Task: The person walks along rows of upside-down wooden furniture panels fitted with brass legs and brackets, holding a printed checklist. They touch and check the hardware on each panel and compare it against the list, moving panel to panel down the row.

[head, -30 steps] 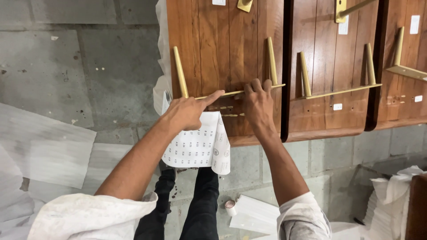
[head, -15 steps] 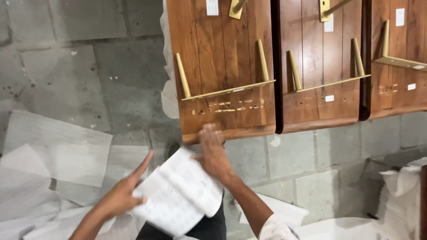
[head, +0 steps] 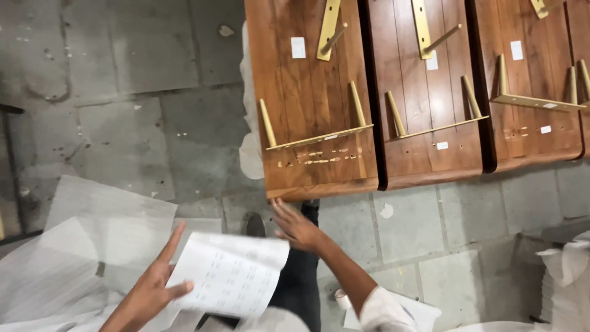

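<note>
My left hand (head: 150, 289) holds a white printed sheet (head: 230, 281) by its left edge, low in the view, with the index finger pointing up. My right hand (head: 295, 226) is spread open just below the near edge of a brown wooden panel (head: 307, 117), touching nothing I can make out. The panel lies flat and carries brass legs joined by a thin brass bar (head: 319, 137). My dark trouser leg and shoe (head: 253, 225) show beneath the sheet.
Two more wooden panels (head: 430, 92) with brass fittings lie side by side to the right. White wrapping sheets (head: 80, 246) cover the grey tiled floor at the lower left. More white packing material (head: 565, 270) is piled at the lower right.
Both hands have come off the panel's brass bar and dropped below its edge. The left hand has carried the printed sheet down and left. The view has shifted, showing more floor.
</note>
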